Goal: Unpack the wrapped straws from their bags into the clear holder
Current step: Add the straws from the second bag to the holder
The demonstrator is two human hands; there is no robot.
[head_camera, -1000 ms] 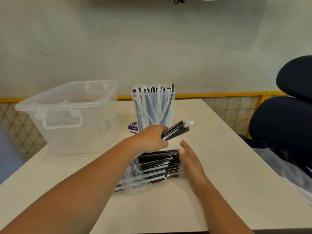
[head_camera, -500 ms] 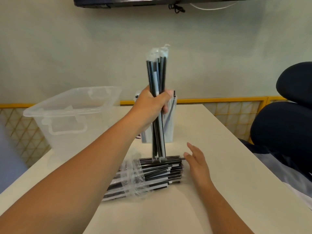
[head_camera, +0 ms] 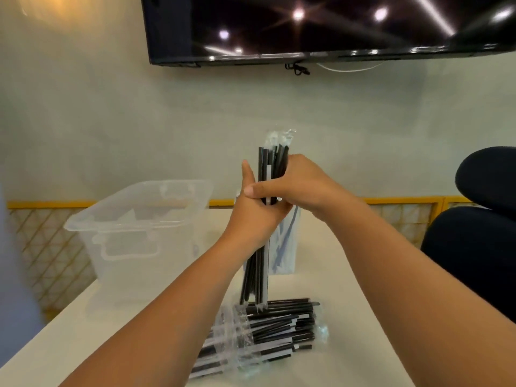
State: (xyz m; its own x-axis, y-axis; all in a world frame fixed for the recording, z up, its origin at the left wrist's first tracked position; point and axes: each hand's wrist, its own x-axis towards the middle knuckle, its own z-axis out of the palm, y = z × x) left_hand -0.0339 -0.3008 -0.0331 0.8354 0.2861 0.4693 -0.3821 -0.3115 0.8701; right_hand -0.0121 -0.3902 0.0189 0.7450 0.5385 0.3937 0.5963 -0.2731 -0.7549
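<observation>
Both hands clench one upright bundle of wrapped straws [head_camera: 262,261], left hand [head_camera: 252,216] below, right hand [head_camera: 296,185] above, over the bagged straws [head_camera: 268,331] lying mid-bench. The clear holder [head_camera: 284,247] stands just behind, the empty bin [head_camera: 134,219] at the bench's [head_camera: 349,303] far left corner; bare surface lies to the right.

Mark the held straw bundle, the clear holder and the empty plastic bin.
held straw bundle [head_camera: 258,272], head view, lower shafts below the hands
clear holder [head_camera: 287,247], head view, front wall
plastic bin [head_camera: 134,216], head view, near rim
</observation>
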